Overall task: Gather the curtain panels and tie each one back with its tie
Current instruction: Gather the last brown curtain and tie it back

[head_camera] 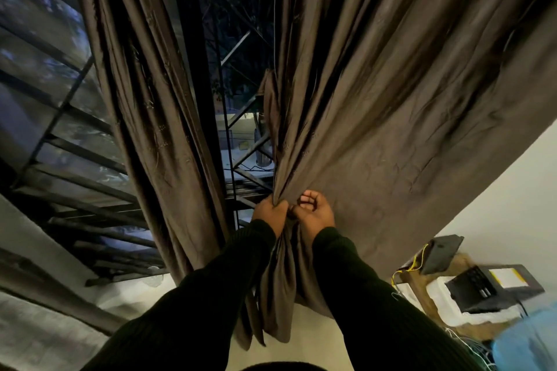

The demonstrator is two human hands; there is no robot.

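Observation:
Two brown curtain panels hang before a dark window. The right curtain panel [391, 105] spreads wide to the right, and its left edge is bunched into folds. My left hand [269, 213] grips that bunched edge. Close beside it, my right hand [315, 211] has its fingers curled in against the same folds. Whether those fingers pinch cloth is hidden. The left curtain panel [144, 105] hangs in loose folds, apart from both hands. No tie shows.
Window bars [69, 141] and a sill run along the left. Between the panels is dark glass [241, 39]. At lower right stand a desk with dark devices [479, 286], yellow wires [413, 265] and a blue object [530, 343] by the white wall.

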